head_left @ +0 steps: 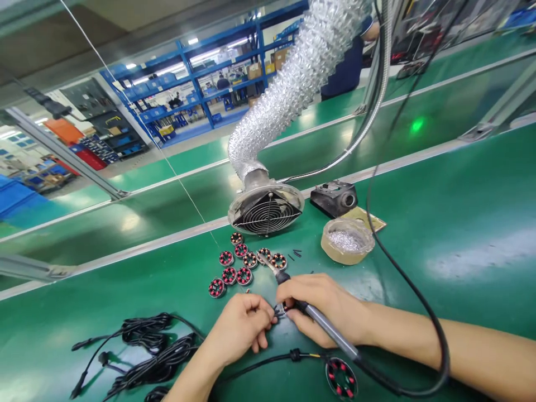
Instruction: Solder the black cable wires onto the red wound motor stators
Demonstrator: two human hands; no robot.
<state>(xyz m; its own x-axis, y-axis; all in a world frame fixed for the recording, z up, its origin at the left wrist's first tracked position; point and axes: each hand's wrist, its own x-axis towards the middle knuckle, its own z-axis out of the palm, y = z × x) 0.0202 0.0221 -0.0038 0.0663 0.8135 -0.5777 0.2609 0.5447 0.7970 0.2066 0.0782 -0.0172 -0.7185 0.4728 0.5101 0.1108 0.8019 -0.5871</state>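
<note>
My right hand (330, 307) is closed round a soldering iron (330, 329), whose metal tip points up and left over the coil rings. Its thumb and fingers also reach a small round metal-edged part (283, 309), mostly hidden by them. My left hand (245, 324) pinches thin dark wires at that part's left side. Beyond the hands sits a group of coil rings (229, 276), some with red windings, some copper. Another red-wound coil ring (341, 378) lies by the near edge, beside a black cable (259, 365).
A fume extractor fan (268, 215) hangs on a silver duct (288, 78). To its right stand a black iron stand (335, 198) and a tape-roll tub (347, 240) of shiny shavings. Coiled black cables (154, 357) lie at left. The iron's cord loops past my right forearm. A person (345, 64) stands beyond.
</note>
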